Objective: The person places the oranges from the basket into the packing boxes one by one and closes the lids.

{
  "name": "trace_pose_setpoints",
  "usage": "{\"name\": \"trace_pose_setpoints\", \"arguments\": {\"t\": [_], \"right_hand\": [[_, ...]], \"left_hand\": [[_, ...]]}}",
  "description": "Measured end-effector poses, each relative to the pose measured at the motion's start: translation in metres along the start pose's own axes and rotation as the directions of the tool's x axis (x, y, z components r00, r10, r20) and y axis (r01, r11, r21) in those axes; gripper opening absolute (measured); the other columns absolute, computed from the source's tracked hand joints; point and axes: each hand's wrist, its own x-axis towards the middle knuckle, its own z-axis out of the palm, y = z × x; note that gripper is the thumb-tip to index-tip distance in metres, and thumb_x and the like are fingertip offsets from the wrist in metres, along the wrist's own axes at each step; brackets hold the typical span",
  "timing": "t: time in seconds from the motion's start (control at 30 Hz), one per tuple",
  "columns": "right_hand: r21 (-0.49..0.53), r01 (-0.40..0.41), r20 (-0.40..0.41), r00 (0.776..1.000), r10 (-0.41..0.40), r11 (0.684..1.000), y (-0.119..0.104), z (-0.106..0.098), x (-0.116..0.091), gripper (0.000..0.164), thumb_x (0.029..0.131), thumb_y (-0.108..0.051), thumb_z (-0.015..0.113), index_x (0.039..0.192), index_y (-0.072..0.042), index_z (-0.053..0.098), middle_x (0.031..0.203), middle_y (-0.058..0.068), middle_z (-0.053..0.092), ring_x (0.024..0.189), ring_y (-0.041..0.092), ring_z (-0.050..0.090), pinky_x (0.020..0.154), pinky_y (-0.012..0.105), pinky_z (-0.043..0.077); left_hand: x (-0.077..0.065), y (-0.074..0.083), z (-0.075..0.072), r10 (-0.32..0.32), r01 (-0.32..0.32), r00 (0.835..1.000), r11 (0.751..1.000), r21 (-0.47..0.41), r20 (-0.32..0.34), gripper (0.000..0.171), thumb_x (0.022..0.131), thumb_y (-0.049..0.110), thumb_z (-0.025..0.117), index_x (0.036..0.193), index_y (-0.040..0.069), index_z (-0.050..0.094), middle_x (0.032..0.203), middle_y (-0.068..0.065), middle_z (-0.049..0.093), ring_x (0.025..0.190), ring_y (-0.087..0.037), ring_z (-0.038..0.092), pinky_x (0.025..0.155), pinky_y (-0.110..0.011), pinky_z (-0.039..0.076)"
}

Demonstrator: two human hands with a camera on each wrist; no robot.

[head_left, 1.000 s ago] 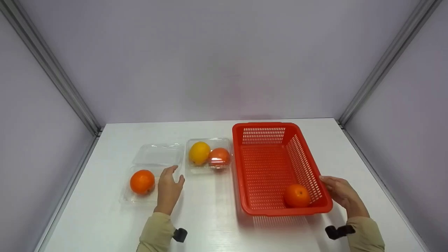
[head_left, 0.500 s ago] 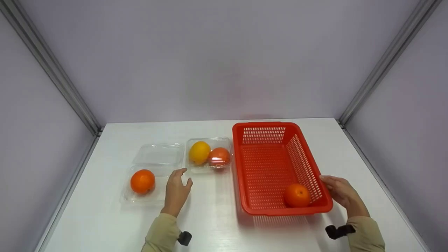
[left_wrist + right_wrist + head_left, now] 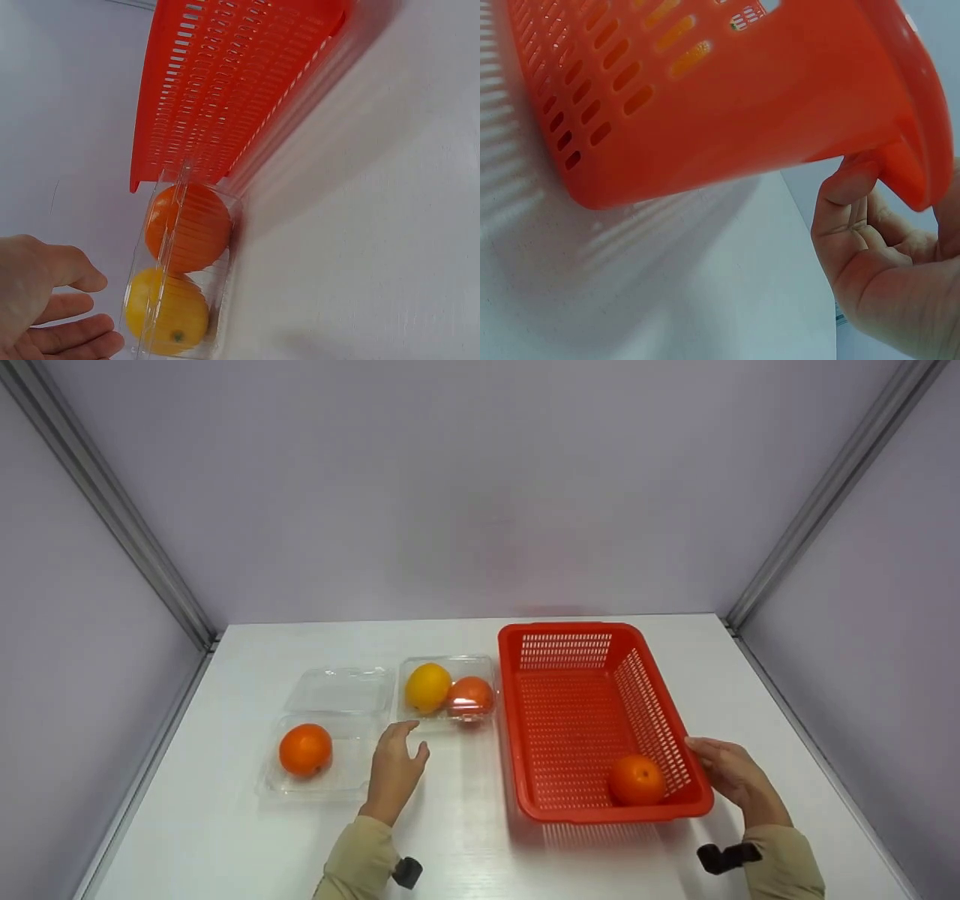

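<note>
My left hand (image 3: 395, 769) holds nothing and hovers right of an open clear plastic clamshell box (image 3: 341, 791), its fingers relaxed and apart. One orange (image 3: 305, 750) sits in that box's left half. In the left wrist view, the left hand (image 3: 56, 311) is nearest a second clear clamshell box (image 3: 225, 289), with a yellow fruit (image 3: 166, 311) and an orange (image 3: 189, 229) inside. My right hand (image 3: 735, 776) grips the right rim of a red plastic basket (image 3: 517, 720). In the right wrist view, its fingers (image 3: 855, 180) curl under the rim. Another orange (image 3: 637, 780) lies in the basket's near right corner.
Everything stands on a white table (image 3: 442, 840). A pale wall (image 3: 480, 510) rises behind it, with side walls left and right. The second clamshell box sits close against the basket's left side.
My left hand has moved to the right, away from the orange in the open box. The right hand and the basket have stayed in place.
</note>
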Motion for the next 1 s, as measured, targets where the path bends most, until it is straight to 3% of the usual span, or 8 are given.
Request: {"name": "trace_pose_setpoints", "arguments": {"t": [0.27, 0.43, 0.77, 1.0], "right_hand": [[0.021, 0.003, 0.011, 1.0, -0.004, 1.0, 0.0, 0.0, 0.0, 0.017, 0.096, -0.032, 0.056, 0.102, -0.021, 0.068, 0.09, -0.013, 0.069, 0.085, 0.004, 0.065, 0.079, 0.021, 0.056], [0.033, 0.017, 0.024, 1.0, -0.018, 0.999, 0.001, -0.001, 0.0, 0.016, 0.097, -0.03, 0.055, 0.099, -0.023, 0.069, 0.09, -0.012, 0.07, 0.086, 0.004, 0.067, 0.08, 0.022, 0.057], [0.016, 0.009, 0.0, 1.0, -0.009, 1.0, 0.0, 0.0, -0.001, 0.025, 0.096, -0.032, 0.057, 0.112, -0.015, 0.065, 0.091, -0.012, 0.069, 0.087, 0.004, 0.067, 0.08, 0.022, 0.056], [-0.005, 0.009, 0.005, 1.0, -0.009, 1.0, 0.0, 0.0, 0.0, 0.029, 0.096, -0.033, 0.056, 0.116, -0.013, 0.065, 0.091, -0.012, 0.069, 0.087, 0.004, 0.066, 0.08, 0.022, 0.056]], "left_hand": [[-0.001, 0.011, 0.002, 0.002, -0.002, 1.0, 1.0, -0.003, 0.028, 0.031, 0.082, 0.003, 0.069, 0.111, -0.003, 0.064, 0.111, -0.017, 0.067, 0.109, -0.033, 0.063, 0.098, -0.042, 0.052], [-0.004, 0.015, 0.006, 0.055, -0.055, 0.998, 0.998, 0.001, 0.016, 0.03, 0.081, 0.002, 0.07, 0.109, -0.004, 0.065, 0.108, -0.017, 0.068, 0.107, -0.032, 0.064, 0.096, -0.041, 0.053], [-0.009, 0.022, 0.014, 0.071, -0.071, 0.994, 0.997, 0.002, 0.084, 0.028, 0.082, 0.004, 0.069, 0.109, -0.001, 0.066, 0.108, -0.014, 0.067, 0.106, -0.029, 0.065, 0.096, -0.04, 0.053], [-0.011, 0.026, 0.018, 0.117, -0.118, 0.99, 0.993, 0.006, 0.082, 0.026, 0.082, 0.003, 0.069, 0.107, -0.002, 0.066, 0.107, -0.014, 0.068, 0.103, -0.028, 0.065, 0.095, -0.039, 0.054]]}}
